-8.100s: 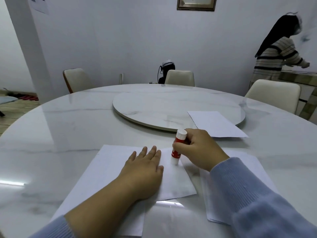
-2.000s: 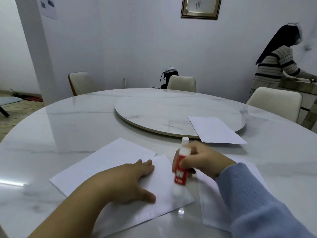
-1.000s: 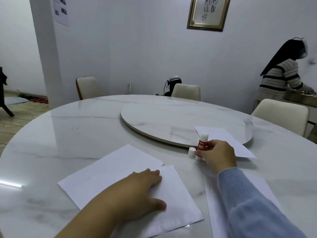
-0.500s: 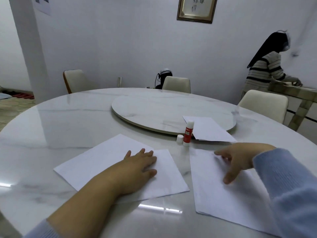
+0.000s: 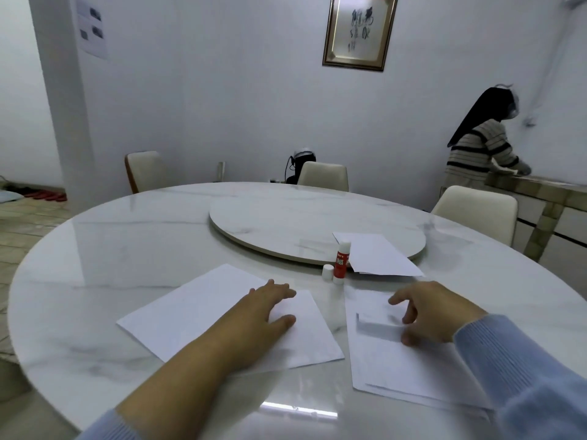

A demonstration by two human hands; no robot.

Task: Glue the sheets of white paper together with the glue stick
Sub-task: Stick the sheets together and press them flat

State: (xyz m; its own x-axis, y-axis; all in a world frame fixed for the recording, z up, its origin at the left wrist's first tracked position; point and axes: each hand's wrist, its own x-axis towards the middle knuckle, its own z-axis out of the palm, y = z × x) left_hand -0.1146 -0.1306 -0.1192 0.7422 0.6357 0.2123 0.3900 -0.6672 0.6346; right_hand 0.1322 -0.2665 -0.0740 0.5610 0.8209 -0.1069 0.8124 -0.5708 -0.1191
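Note:
Two overlapping white sheets [image 5: 193,312] lie in front of me on the marble table [image 5: 127,249]. My left hand [image 5: 257,322] rests flat on them with straight fingers. To the right lies a stack of white sheets [image 5: 400,366]. My right hand [image 5: 428,315] is on it, fingers curled, pinching the top sheet's raised far-left edge. The red glue stick [image 5: 340,265] stands upright beyond both hands, with its white cap [image 5: 327,271] beside it on the left.
Another white sheet [image 5: 379,255] lies half on the round turntable [image 5: 286,223] at the table's middle. Cream chairs [image 5: 476,211] stand around the table. A person in a striped top [image 5: 479,150] stands at a counter at the far right.
My right hand has set the glue stick down upright next to its cap, moved back to the right stack and lifted the top sheet's edge. My left hand has stayed on the left sheets.

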